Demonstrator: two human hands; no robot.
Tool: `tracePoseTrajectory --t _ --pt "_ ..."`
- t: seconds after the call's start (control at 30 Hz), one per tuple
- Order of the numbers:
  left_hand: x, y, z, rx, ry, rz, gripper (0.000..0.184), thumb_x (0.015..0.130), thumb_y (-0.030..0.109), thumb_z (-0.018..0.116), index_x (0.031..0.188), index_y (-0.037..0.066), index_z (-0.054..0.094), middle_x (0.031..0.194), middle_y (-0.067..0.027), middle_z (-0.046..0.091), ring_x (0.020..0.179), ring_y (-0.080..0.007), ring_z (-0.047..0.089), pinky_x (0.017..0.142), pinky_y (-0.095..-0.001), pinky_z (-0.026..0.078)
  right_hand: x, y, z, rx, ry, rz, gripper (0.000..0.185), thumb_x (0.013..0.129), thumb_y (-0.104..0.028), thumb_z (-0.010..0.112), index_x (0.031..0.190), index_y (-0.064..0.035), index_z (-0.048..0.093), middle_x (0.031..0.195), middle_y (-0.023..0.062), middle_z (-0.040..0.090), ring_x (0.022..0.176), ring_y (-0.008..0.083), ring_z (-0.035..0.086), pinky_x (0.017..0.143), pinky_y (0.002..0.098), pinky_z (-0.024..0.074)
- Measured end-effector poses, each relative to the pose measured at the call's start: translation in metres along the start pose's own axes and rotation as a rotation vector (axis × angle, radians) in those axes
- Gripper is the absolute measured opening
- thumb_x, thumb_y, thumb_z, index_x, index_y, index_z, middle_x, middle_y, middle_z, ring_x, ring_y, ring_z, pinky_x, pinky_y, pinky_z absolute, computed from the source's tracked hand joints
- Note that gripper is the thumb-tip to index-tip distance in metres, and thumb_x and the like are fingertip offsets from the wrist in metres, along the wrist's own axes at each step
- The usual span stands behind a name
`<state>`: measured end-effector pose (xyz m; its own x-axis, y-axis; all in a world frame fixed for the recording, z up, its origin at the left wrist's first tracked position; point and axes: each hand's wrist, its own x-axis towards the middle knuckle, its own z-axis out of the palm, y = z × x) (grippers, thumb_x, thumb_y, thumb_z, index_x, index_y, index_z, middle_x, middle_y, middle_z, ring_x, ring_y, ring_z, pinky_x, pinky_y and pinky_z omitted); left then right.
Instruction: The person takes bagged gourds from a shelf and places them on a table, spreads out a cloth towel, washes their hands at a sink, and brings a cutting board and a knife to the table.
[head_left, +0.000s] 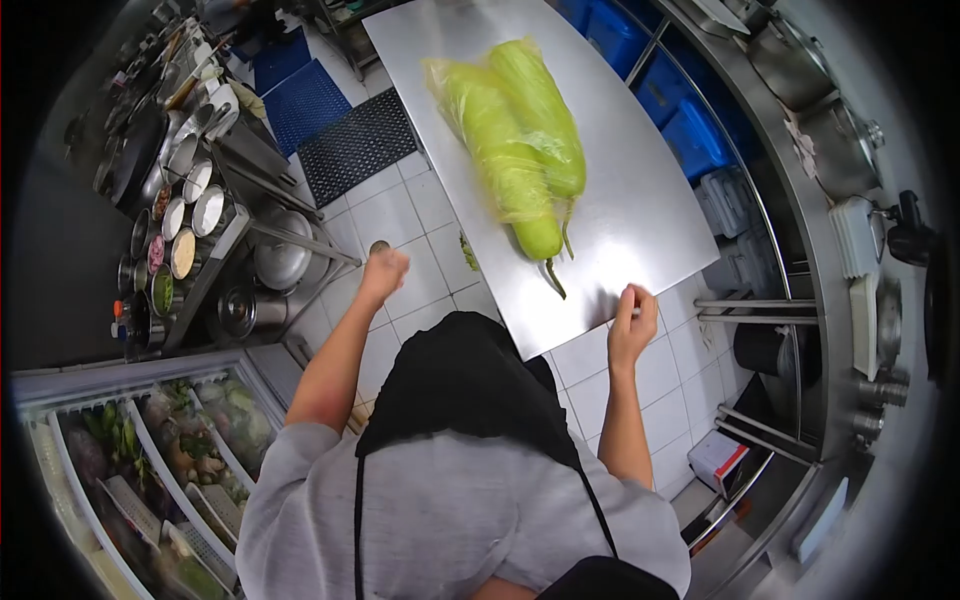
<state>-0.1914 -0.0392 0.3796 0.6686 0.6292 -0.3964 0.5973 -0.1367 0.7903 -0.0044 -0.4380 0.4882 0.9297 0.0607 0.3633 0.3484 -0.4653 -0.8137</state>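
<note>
Two long green gourds [525,150] in clear plastic wrap [500,175] lie side by side on the steel table [640,200], around its middle, their dark stems [556,279] pointing to the near edge. The left hand [385,273] is loosely curled over the tiled floor [400,215], left of the table; a small round brownish object [379,247] shows at its fingertips, and whether the hand has hold of it I cannot tell. The right hand [634,318] is half open at the table's near right edge, fingers bent, with nothing visible in it; whether it touches the edge is unclear. Left of the table stand containers of ingredients [183,252]; blue bins [690,140] sit to the right, and dark mats [357,145] lie at far left.
</note>
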Motion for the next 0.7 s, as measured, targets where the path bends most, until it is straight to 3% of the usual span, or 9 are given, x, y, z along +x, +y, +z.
tracePoseTrajectory --t 0.03,0.1,0.2,0.3,0.4,0.43,0.5,0.57,0.7 --pt "-0.004 -0.051 -0.006 0.196 -0.019 0.049 0.025 0.089 0.028 0.062 0.087 0.003 0.064 0.066 -0.0123 0.065 0.054 -0.0234 0.063 0.052 -0.0374 0.049 -0.022 0.003 -0.005 -0.016 -0.015 0.019 0.013 0.094 -0.013 0.063 0.093 0.0005 0.065 0.084 0.0088 0.061 0.072 0.0163 0.056 0.059 0.0311 0.0447" --pt "-0.036 -0.128 -0.020 0.641 -0.093 0.027 0.024 0.085 0.024 0.058 0.086 0.002 0.068 0.091 -0.0242 0.069 0.091 -0.0437 0.065 0.082 -0.0512 0.051 -0.058 0.009 -0.005 -0.041 -0.051 0.051 0.017 0.094 -0.011 0.062 0.082 0.0007 0.062 0.076 0.0091 0.058 0.066 0.0164 0.053 0.056 0.0321 0.0414" --pt "-0.088 -0.207 -0.046 0.800 -0.320 -0.181 0.024 0.080 0.021 0.062 0.093 0.003 0.072 0.094 -0.0234 0.070 0.094 -0.0396 0.067 0.083 -0.0476 0.053 -0.088 -0.027 0.019 -0.056 -0.094 -0.126 0.016 0.092 -0.005 0.061 0.078 0.0009 0.060 0.071 0.0105 0.056 0.062 0.0203 0.053 0.056 0.0337 0.0410" --pt "-0.145 -0.230 -0.070 0.360 -0.253 -0.421 0.023 0.075 0.016 0.067 0.095 0.005 0.073 0.093 -0.0208 0.071 0.093 -0.0348 0.069 0.083 -0.0444 0.054 -0.094 -0.062 0.054 -0.014 -0.130 -0.331 0.007 0.090 -0.002 0.063 0.083 0.0002 0.063 0.074 0.0106 0.059 0.063 0.0232 0.055 0.057 0.0337 0.0435" --pt "-0.163 -0.299 -0.077 0.362 -0.197 -0.413 0.024 0.071 0.013 0.071 0.094 0.006 0.073 0.088 -0.0184 0.072 0.086 -0.0307 0.071 0.081 -0.0414 0.055 -0.105 -0.108 0.083 0.034 -0.240 -0.326 0.001 0.088 0.000 0.065 0.089 0.0006 0.065 0.076 0.0098 0.060 0.063 0.0223 0.056 0.055 0.0323 0.0462" --pt "-0.169 -0.310 -0.086 0.552 -0.184 -0.202 0.025 0.074 0.017 0.071 0.095 0.004 0.073 0.086 -0.0191 0.072 0.084 -0.0314 0.071 0.081 -0.0419 0.055 -0.111 -0.123 0.092 0.077 -0.339 -0.350 0.005 0.088 0.002 0.064 0.092 0.0012 0.066 0.079 0.0113 0.062 0.066 0.0231 0.059 0.056 0.0313 0.0484" --pt "-0.153 -0.338 -0.097 0.477 -0.364 -0.466 0.026 0.080 0.027 0.067 0.089 0.003 0.074 0.084 -0.0222 0.069 0.084 -0.0340 0.069 0.079 -0.0444 0.054 -0.134 -0.151 0.111 0.096 -0.598 -0.385 0.009 0.089 -0.005 0.063 0.097 -0.0005 0.068 0.090 0.0143 0.068 0.077 0.0287 0.067 0.065 0.0335 0.0532" --pt "-0.137 -0.359 -0.104 0.522 -0.272 -0.282 0.026 0.081 0.028 0.066 0.081 0.003 0.074 0.074 -0.0195 0.069 0.069 -0.0326 0.069 0.070 -0.0440 0.054 -0.164 -0.163 0.130 0.114 -1.001 -0.221 0.013 0.090 -0.011 0.063 0.097 -0.0011 0.068 0.091 0.0166 0.068 0.081 0.0333 0.067 0.072 0.0397 0.0536" --pt "-0.108 -0.301 -0.114 0.194 0.012 -0.296 0.019 0.080 0.023 0.064 0.083 0.005 0.071 0.063 -0.0123 0.067 0.055 -0.0245 0.065 0.058 -0.0404 0.052 -0.209 -0.193 0.164 -0.079 -1.636 -0.394 0.028 0.088 -0.020 0.064 0.113 -0.0066 0.066 0.094 0.0168 0.069 0.093 0.0358 0.066 0.083 0.0426 0.0507"
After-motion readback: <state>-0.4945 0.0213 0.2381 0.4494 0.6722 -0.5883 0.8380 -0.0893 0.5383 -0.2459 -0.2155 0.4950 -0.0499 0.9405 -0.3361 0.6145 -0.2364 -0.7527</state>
